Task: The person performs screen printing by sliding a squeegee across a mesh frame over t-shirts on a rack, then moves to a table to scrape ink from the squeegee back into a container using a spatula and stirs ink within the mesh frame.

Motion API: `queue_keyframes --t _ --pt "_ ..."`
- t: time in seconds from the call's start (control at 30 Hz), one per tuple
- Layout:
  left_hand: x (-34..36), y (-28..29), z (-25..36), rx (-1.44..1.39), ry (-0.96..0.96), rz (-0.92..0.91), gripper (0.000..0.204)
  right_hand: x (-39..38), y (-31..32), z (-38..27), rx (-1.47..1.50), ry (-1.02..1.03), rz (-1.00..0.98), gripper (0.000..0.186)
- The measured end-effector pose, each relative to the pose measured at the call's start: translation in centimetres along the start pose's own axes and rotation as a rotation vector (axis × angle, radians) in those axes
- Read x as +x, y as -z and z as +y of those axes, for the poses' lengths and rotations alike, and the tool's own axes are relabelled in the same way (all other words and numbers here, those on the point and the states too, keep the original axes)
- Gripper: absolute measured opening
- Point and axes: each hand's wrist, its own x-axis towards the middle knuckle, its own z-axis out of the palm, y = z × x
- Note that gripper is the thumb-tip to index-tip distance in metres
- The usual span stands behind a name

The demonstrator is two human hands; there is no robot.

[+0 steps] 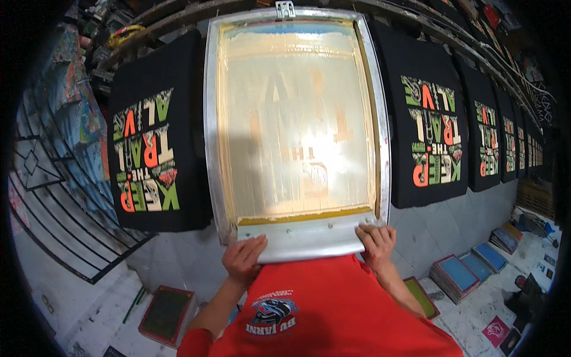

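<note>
A metal-framed printing screen [380, 137] lies before me, its mesh [279, 107] smeared with pale cream ink. Across the near end of the mesh rests a wide squeegee [300, 238] with a silver metal holder and a yellowish blade. My left hand [244, 257] has its fingers wrapped over the left end of the holder. At the right end, my right hand [377, 243] grips the same squeegee, fingers curled on top. Both thumbs are hidden. Whatever lies beneath the screen is mostly covered by it.
Black printed shirts [157, 137] lie on boards to the left, and another black shirt [429, 131] starts a row at the right. A metal clamp [285, 9] sits at the screen's far edge. Framed screens [455, 276] stand stacked on the floor. Black railings [71, 202] are at far left.
</note>
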Motion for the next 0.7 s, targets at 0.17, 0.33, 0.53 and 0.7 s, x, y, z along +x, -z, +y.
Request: queue_keyframes --t 0.17,0.33,0.53,0.7 --pt "3.4 -1.1 -2.1 0.069 -0.060 0.023 0.036 3.7 -2.4 2.1 0.017 0.065 0.098 0.028" --pt "11.7 -2.3 -6.8 0.061 -0.111 0.042 0.039 11.7 -3.4 5.3 0.027 0.083 0.091 0.034" --pt "24.9 -5.6 -14.3 0.126 -0.185 0.174 0.033 25.1 -7.2 11.2 0.072 0.106 0.240 0.060" --pt "42.8 -0.6 -15.3 0.318 0.089 -0.191 0.037 41.4 -4.6 17.9 -0.127 0.008 -0.051 0.037"
